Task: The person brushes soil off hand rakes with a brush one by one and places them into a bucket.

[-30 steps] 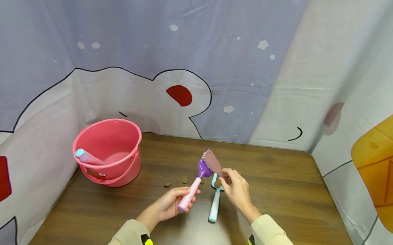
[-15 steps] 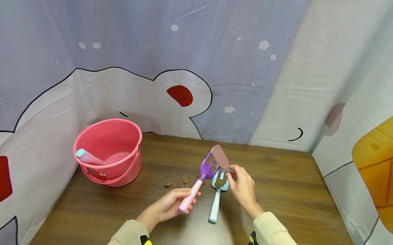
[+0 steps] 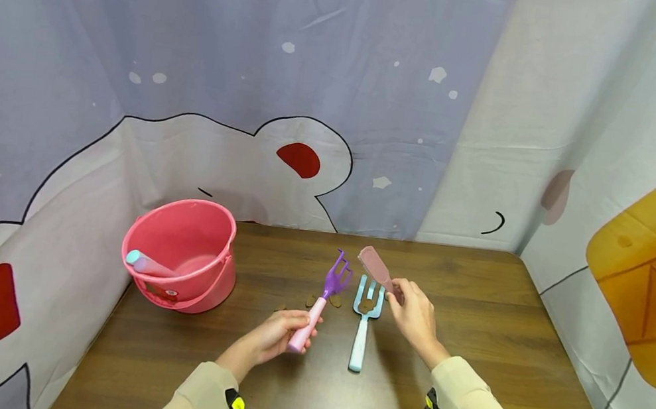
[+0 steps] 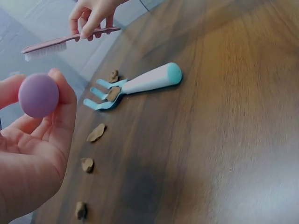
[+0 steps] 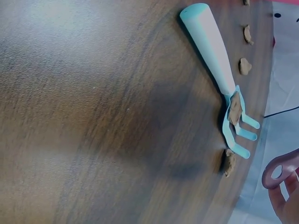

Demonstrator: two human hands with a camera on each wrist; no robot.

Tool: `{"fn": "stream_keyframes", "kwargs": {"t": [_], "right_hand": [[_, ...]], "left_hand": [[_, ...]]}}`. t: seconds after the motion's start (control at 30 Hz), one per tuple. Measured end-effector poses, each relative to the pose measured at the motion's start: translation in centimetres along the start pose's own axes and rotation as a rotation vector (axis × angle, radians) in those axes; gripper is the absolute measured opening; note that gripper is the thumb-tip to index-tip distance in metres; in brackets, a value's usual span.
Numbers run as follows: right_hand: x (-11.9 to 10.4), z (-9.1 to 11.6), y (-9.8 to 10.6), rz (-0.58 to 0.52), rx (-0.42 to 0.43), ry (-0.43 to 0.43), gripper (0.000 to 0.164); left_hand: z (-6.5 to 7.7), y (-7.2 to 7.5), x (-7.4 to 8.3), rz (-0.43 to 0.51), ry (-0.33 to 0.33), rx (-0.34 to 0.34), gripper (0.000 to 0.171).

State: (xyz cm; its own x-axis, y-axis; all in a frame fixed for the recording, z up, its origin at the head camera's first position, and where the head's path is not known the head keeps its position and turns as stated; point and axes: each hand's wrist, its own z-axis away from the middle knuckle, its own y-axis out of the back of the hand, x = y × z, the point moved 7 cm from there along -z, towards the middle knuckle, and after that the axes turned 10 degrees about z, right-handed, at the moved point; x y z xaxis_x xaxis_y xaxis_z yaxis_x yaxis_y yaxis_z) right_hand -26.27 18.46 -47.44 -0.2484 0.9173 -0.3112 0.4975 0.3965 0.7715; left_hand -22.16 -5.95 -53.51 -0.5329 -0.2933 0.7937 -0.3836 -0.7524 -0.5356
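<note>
My left hand [image 3: 273,337] grips the pink handle of a small garden fork [image 3: 337,277] with purple tines, held above the table. In the left wrist view only the rounded lilac end of that fork's handle [image 4: 39,95] shows between thumb and fingers. My right hand [image 3: 416,315] pinches a dusty-pink brush [image 3: 377,267] by its handle; its pale bristles [image 4: 46,51] face down in the left wrist view. Fork and brush are apart. Between the hands a light-blue garden fork [image 3: 359,341] lies on the table, with a brown clump [image 4: 113,94] on its head.
Several brown clumps lie in a row on the wooden table [image 3: 498,356], one [image 5: 229,162] beside the blue fork's tines. A pink bucket [image 3: 217,286] stands at the left, with a lilac handle with a turquoise end [image 3: 149,264] leaning inside. Printed curtains hang behind.
The brush has come away from the purple fork and moved slightly right. My left hand has moved left and lower with the fork, whose tines have turned.
</note>
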Motion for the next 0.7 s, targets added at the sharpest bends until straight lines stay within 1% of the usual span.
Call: {"fn": "stream_keyframes", "kwargs": {"t": [0.2,0.33,0.5,0.7], "right_hand": [[0.4,0.4,0.0,0.009,-0.006,0.009,0.025],[0.7,0.5,-0.1,0.019,-0.009,0.005,0.025],[1.0,0.6,-0.1,0.03,-0.006,0.011,0.024],[1.0,0.8,-0.2,0.032,-0.014,0.018,0.023]], "left_hand": [[0.2,0.8,0.7,-0.121,-0.01,0.101,0.044],[0.6,1.3,1.8,-0.242,-0.044,0.186,0.041],[1.0,1.5,3.5,-0.416,-0.095,0.284,0.035],[1.8,1.6,6.3,-0.636,-0.147,0.381,0.027]]}}
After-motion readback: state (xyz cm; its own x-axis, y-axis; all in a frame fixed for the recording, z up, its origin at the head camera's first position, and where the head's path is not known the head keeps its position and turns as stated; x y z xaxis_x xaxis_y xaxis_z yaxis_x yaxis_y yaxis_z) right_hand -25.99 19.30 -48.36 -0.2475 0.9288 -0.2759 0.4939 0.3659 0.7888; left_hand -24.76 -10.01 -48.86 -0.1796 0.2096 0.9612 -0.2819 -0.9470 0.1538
